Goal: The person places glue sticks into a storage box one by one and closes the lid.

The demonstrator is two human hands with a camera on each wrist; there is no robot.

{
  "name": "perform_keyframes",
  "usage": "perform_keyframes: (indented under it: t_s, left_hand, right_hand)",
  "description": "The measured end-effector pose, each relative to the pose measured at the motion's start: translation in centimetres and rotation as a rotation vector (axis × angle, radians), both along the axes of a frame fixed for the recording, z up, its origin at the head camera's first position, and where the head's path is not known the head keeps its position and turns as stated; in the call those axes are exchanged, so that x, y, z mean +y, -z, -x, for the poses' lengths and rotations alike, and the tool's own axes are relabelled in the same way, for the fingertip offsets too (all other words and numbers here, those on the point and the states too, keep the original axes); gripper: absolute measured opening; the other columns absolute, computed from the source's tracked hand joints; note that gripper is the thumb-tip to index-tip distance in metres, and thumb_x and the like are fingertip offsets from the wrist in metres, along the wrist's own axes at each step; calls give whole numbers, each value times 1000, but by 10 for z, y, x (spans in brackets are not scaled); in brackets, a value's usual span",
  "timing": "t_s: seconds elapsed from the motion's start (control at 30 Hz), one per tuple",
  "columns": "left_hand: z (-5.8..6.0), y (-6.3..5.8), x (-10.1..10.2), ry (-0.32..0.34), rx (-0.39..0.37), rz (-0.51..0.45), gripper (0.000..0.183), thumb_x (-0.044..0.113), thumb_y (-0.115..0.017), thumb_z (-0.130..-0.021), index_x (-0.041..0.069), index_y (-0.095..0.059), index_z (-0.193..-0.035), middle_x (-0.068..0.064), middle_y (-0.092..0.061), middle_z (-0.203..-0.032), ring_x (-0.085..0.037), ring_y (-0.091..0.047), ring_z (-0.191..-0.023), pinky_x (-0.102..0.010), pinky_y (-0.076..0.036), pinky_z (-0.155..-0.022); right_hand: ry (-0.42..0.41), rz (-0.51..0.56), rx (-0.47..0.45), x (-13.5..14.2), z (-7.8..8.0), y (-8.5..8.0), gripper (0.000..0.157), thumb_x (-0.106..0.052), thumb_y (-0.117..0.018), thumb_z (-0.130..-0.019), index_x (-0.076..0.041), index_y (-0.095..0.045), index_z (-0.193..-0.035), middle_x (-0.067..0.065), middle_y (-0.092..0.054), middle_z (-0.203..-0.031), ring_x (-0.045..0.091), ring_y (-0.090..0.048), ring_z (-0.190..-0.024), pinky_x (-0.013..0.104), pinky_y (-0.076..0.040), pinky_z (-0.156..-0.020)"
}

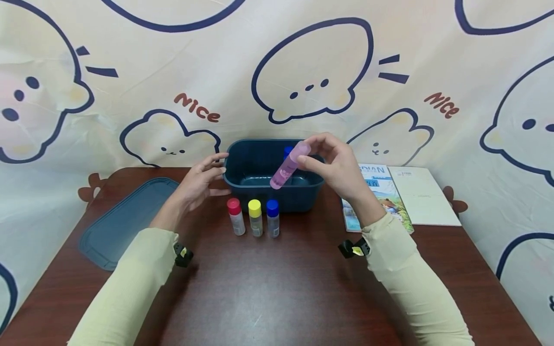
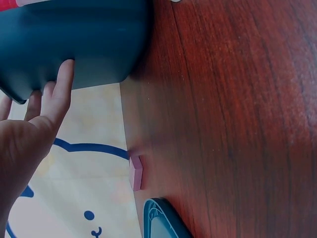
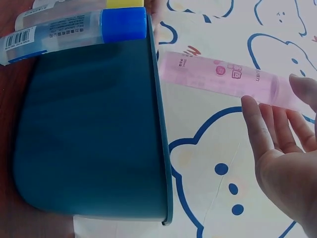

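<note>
A slim pink translucent bottle point(image 1: 286, 169) is tilted over the dark teal bin point(image 1: 298, 199). My right hand point(image 1: 335, 161) pinches its upper end between thumb and fingers; the lower end overlaps the bin's front rim in the head view. Printed text and a pink logo show on the bottle point(image 3: 218, 69) in the right wrist view. My left hand point(image 1: 196, 182) rests on the bin's left end, its fairly straight fingers point(image 2: 62, 91) against the wall and rim. Before the bin stand three clear bottles with a red cap point(image 1: 234, 206), a yellow cap point(image 1: 255, 208) and a blue cap point(image 1: 272, 208).
Inside the bin, something blue point(image 1: 287, 151) shows behind the pink bottle. A teal lid point(image 1: 125, 223) lies flat on the brown table point(image 1: 268, 288) at left. On the right lie a colourful book point(image 1: 389, 197) and a pale one point(image 1: 426, 197). A cartoon-printed cloth point(image 1: 233, 62) hangs behind.
</note>
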State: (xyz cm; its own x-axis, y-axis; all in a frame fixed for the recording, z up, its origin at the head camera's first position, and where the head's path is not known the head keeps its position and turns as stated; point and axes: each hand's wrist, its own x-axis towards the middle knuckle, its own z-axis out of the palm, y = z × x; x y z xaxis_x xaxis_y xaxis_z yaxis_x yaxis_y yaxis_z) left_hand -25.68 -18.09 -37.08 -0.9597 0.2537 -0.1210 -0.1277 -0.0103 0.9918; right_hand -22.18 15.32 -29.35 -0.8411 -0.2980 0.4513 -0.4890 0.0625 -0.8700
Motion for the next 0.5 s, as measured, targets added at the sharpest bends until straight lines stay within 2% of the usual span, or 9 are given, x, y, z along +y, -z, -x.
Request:
perform_keyframes:
  t_s: [0.23, 0.5]
  left_hand:
    - [1, 0, 0, -2, -2, -2, 52, 20, -51, -107, 21, -36, -157, -11, -24, -160, -41, -41, -138, -52, -54, -93]
    - [1, 2, 0, -2, 2, -3, 52, 19, -50, -107, 21, -36, -157, -12, -25, -160, -42, -41, -139, -52, -55, -92]
  right_hand:
    - [30, -8, 9, 0, 5, 0, 25, -11, -72, -94, -4, -65, -116, 12, -65, -111, 29, -58, -109, 34, -55, -89]
    - [67, -35, -33, 3, 11, 7, 26, -15, -74, -93, -6, -65, -116, 11, -65, -113, 26, -56, -113, 44, -50, -97]
